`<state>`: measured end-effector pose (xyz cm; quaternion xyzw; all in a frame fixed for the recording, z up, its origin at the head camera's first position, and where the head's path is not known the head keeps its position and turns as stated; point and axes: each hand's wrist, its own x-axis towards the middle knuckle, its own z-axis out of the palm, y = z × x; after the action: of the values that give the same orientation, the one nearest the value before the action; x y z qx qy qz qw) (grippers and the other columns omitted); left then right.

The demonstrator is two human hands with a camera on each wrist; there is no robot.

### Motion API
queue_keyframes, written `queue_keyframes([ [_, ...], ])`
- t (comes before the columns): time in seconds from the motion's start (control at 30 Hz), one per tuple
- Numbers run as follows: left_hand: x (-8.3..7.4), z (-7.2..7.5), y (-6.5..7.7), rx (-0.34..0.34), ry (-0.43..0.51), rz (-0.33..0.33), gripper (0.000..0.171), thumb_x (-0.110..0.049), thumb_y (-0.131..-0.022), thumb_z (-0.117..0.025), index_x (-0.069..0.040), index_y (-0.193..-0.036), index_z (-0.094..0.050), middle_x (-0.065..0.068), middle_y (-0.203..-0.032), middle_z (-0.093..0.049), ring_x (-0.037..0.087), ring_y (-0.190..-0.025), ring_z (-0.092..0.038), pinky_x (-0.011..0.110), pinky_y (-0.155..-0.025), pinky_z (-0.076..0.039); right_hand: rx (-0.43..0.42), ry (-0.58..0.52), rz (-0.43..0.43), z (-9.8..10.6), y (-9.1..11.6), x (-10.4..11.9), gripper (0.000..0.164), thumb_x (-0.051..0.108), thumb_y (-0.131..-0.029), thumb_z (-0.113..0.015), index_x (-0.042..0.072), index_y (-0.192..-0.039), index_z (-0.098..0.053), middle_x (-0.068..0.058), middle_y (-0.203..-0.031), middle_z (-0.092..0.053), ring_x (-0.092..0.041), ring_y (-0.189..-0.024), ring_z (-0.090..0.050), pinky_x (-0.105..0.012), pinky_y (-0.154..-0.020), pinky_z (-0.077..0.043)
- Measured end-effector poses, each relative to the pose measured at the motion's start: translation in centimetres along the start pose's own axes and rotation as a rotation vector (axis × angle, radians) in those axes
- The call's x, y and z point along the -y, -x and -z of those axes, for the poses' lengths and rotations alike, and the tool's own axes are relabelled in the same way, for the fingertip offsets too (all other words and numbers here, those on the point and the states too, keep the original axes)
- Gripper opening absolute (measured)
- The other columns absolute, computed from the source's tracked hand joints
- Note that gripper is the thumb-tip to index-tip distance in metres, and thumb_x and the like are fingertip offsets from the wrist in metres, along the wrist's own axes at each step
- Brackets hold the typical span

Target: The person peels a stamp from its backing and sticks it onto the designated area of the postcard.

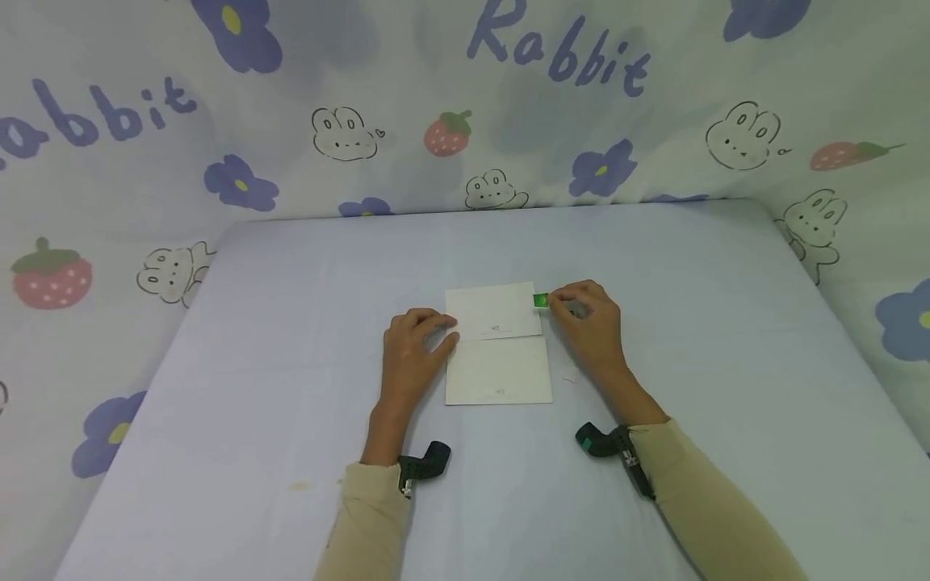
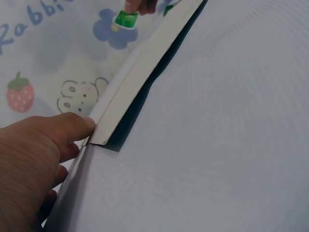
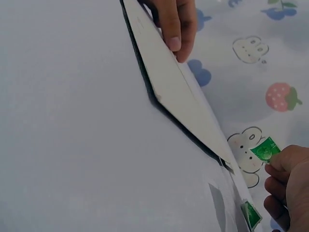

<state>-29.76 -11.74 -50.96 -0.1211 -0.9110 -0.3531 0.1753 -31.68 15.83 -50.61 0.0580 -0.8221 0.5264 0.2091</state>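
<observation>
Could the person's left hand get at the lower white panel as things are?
Probably yes: the left hand is right by the upper left corner of the lower white panel, with nothing visible blocking the way.

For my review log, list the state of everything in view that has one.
Small green square with pale edges: pinched in the right hand, above the white-covered table.
Second small green piece: unheld, apparently on the table.
Upper cream rectangular card: on the table, left edge touched by the left hand.
Lower cream rectangular card: adjoining it; whether joined, unclear.
Black wrist devices: strapped on.
Printed white backdrop: hanging.
</observation>
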Motion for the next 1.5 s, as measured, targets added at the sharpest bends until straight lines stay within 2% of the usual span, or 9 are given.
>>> queue_keyframes([
  [0.27,0.0,-0.1,0.2,-0.011,-0.009,-0.006,0.018,-0.016,-0.086,-0.081,-0.015,-0.104,-0.077,0.003,-0.111,-0.063,0.028,-0.104,-0.054,0.047,-0.091,-0.039,0.02,0.015,0.018,-0.3,-0.4,0.0,0.013,0.018,-0.091,-0.075,0.005,-0.093,-0.078,-0.001,-0.098,-0.066,-0.017,-0.106,-0.058,-0.039,-0.09,-0.046],
  [0.47,0.0,-0.2,0.2,0.015,-0.013,0.016,0.017,-0.017,-0.088,-0.08,-0.016,-0.105,-0.077,0.003,-0.112,-0.063,0.028,-0.106,-0.053,0.047,-0.093,-0.038,0.031,0.025,-0.016,-0.7,-0.8,-0.2,0.014,0.019,-0.092,-0.074,0.005,-0.095,-0.078,-0.002,-0.1,-0.066,-0.017,-0.106,-0.058,-0.039,-0.09,-0.047],
  [0.6,0.1,-0.4,0.1,0.02,-0.02,0.01,0.017,-0.017,-0.088,-0.079,-0.015,-0.105,-0.077,0.003,-0.112,-0.063,0.027,-0.105,-0.053,0.045,-0.091,-0.038,0.017,0.018,0.009,-1.0,-1.1,-0.2,0.013,0.016,-0.091,-0.076,0.004,-0.093,-0.078,-0.003,-0.097,-0.067,-0.018,-0.105,-0.058,-0.04,-0.095,-0.045],
  [0.9,0.0,-0.2,0.0,0.013,-0.014,-0.01,0.016,-0.016,-0.088,-0.079,-0.014,-0.104,-0.077,0.003,-0.112,-0.063,0.028,-0.106,-0.053,0.046,-0.09,-0.038,0.034,0.038,0.027,-1.6,-2.1,-0.6,0.012,0.015,-0.091,-0.075,0.005,-0.095,-0.078,-0.001,-0.097,-0.066,-0.017,-0.103,-0.058,-0.038,-0.095,-0.045],
  [1.23,-0.2,-0.2,-0.2,-0.01,0.003,-0.04,0.017,-0.014,-0.086,-0.081,-0.013,-0.103,-0.077,0.004,-0.111,-0.063,0.029,-0.105,-0.053,0.047,-0.09,-0.038,0.07,0.059,-0.012,-1.8,-2.9,-0.4,0.014,0.018,-0.092,-0.075,0.005,-0.096,-0.078,-0.001,-0.097,-0.065,-0.016,-0.102,-0.058,-0.038,-0.094,-0.045],
  [1.5,-0.2,0.0,-0.4,-0.003,-0.005,-0.024,0.018,-0.015,-0.087,-0.081,-0.013,-0.104,-0.077,0.005,-0.112,-0.063,0.029,-0.106,-0.054,0.048,-0.092,-0.038,0.096,0.104,-0.037,-2.1,-3.2,-0.2,0.015,0.015,-0.091,-0.075,0.002,-0.098,-0.078,-0.007,-0.1,-0.066,-0.022,-0.103,-0.058,-0.04,-0.093,-0.047],
])
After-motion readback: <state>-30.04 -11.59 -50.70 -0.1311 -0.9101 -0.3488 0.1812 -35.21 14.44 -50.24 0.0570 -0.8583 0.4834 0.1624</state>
